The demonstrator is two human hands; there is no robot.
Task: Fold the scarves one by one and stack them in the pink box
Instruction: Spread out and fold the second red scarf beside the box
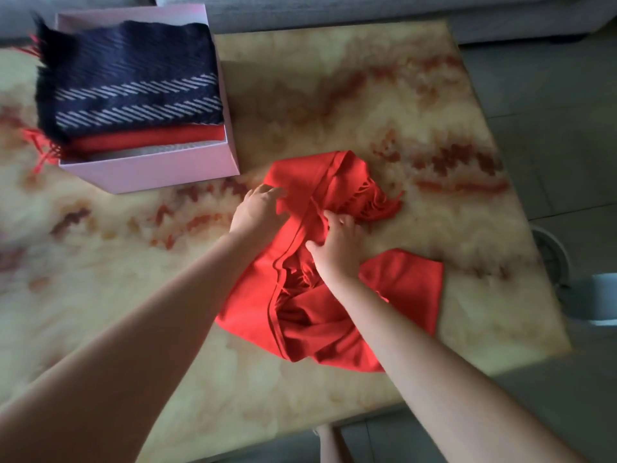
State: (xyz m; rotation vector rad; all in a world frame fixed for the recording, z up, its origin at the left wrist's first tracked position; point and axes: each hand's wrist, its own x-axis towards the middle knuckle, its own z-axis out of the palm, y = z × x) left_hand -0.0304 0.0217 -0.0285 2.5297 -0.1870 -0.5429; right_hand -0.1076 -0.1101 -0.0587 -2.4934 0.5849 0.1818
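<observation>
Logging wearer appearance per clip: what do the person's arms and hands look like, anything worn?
Left arm and right arm are bare to the frame edge, no sleeves in view. Left hand and right hand are ungloved; no ring, watch or bracelet shows, though the picture is slightly blurred.

A cream marble-patterned table (367, 95), veined in rust red, stands before a grey sofa (334, 11) on a grey tiled floor (551, 111), dimly lit.
</observation>
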